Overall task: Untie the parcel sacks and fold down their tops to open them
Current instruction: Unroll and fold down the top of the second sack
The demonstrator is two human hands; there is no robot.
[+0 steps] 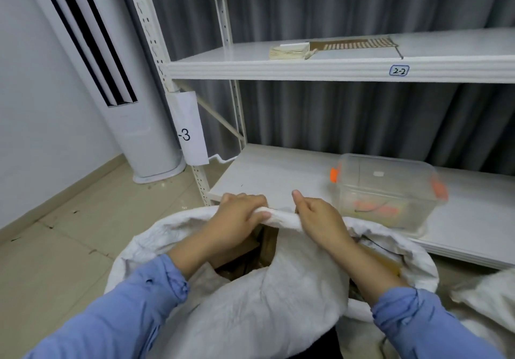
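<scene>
You are gripping the far rolled rim (281,218) of the sack (250,317) with both hands. Your left hand (239,215) is curling its fingers over the roll, and your right hand (317,219) is clasping it just beside, thumb raised. The roll is running left to right between them. The sack is standing near you with its mouth facing up and brown parcels (267,244) showing inside. A clear box (390,191) is sitting on the shelf (278,169) beyond, to the right.

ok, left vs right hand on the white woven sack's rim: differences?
Left hand lays its thumb along the rolled rim of the white woven sack; right hand sticks its thumb up off it. Left hand grips left of the bare stretch, right hand right of it. Both grip the far rim.
</scene>
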